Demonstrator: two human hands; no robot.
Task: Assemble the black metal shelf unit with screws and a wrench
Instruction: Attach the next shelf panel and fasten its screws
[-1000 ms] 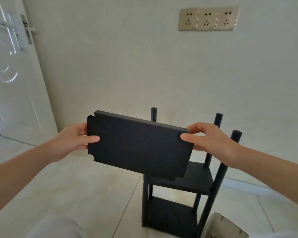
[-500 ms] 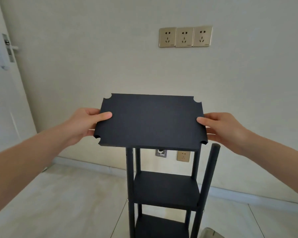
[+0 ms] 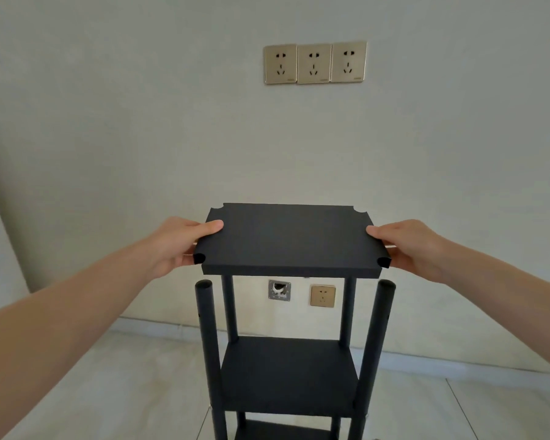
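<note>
From my head view, my left hand and right hand each grip an end of the top shelf, thumbs on top, holding it level just above the four posts. I should keep it flat, line each corner notch over its post, then lower evenly.

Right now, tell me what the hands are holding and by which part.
Both hold the black shelf panel by its short side edges: left hand on the left edge, right hand on the right, thumbs on top.
</note>
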